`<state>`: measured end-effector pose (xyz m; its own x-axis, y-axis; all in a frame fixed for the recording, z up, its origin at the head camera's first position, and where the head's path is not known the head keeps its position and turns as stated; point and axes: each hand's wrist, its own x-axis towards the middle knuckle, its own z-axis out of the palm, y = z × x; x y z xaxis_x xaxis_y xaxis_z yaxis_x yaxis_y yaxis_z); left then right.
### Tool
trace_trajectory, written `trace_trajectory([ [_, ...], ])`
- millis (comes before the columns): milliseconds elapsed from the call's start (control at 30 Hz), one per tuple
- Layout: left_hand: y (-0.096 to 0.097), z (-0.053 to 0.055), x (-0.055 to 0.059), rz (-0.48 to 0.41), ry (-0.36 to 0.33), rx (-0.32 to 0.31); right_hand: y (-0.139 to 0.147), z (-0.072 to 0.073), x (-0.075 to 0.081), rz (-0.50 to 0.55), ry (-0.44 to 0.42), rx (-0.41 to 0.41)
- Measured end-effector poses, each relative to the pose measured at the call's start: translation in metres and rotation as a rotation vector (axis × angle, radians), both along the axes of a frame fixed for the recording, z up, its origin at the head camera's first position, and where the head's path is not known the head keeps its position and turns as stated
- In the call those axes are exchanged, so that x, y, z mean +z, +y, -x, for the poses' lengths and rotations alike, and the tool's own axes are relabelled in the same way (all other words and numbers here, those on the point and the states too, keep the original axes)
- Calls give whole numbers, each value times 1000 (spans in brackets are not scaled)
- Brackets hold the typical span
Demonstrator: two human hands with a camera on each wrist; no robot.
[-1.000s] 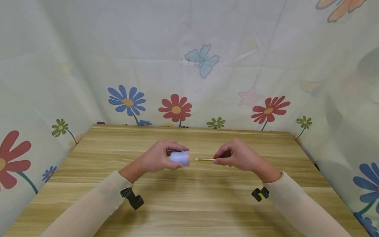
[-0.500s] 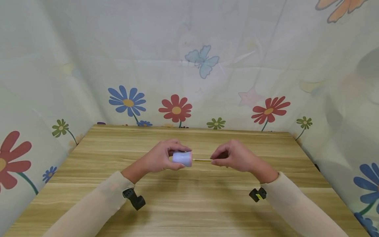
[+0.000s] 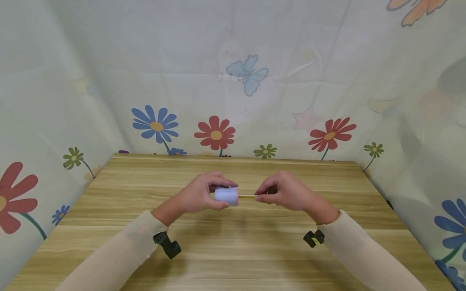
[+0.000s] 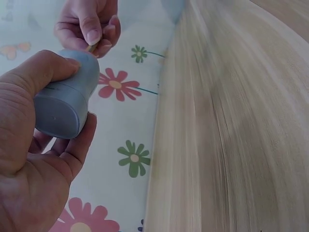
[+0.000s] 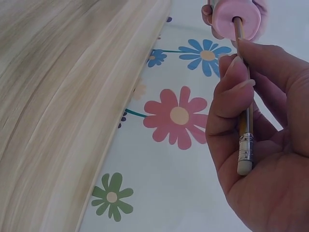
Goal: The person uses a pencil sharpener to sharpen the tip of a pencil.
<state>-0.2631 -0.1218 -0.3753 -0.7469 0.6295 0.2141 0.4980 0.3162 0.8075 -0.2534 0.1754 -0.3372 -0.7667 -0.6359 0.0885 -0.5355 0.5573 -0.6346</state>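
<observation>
A pencil sharpener (image 3: 225, 195), pale blue with a pink end, lies sideways in my left hand (image 3: 196, 192), gripped between thumb and fingers above the table. My right hand (image 3: 291, 193) pinches a pencil (image 3: 247, 197) with a white eraser in a metal band. In the right wrist view the pencil (image 5: 245, 121) runs into the hole in the sharpener's pink face (image 5: 224, 21), its tip hidden inside. The left wrist view has the sharpener's rounded blue body (image 4: 67, 96) under my thumb, with the right hand (image 4: 89, 24) close beyond it.
The wood-grain table (image 3: 233, 250) stretches beneath both hands. A pale cloth backdrop (image 3: 174, 60) printed with flowers and butterflies rises behind its far edge and along both sides. Dark cameras (image 3: 168, 245) are strapped at both wrists.
The hands have come closer together. The pencil tip, apart from the sharpener a second ago, has gone into its hole as the right hand moved left and the left hand slightly right.
</observation>
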Motion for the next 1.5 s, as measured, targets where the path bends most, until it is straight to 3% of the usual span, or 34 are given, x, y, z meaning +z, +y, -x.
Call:
trace_trajectory([
  [833, 4, 1, 4, 24, 31, -22, -10, 1, 4, -23, -9, 70],
  [1133, 6, 1, 8, 5, 43, -9, -9, 1, 3, 19, 80, 110],
  [1367, 8, 1, 9, -13, 37, -16, -11, -2, 2, 47, 97, 112],
  [1500, 8, 4, 5, -10, 37, -11, -12, -2, -4, 26, 220, 116],
])
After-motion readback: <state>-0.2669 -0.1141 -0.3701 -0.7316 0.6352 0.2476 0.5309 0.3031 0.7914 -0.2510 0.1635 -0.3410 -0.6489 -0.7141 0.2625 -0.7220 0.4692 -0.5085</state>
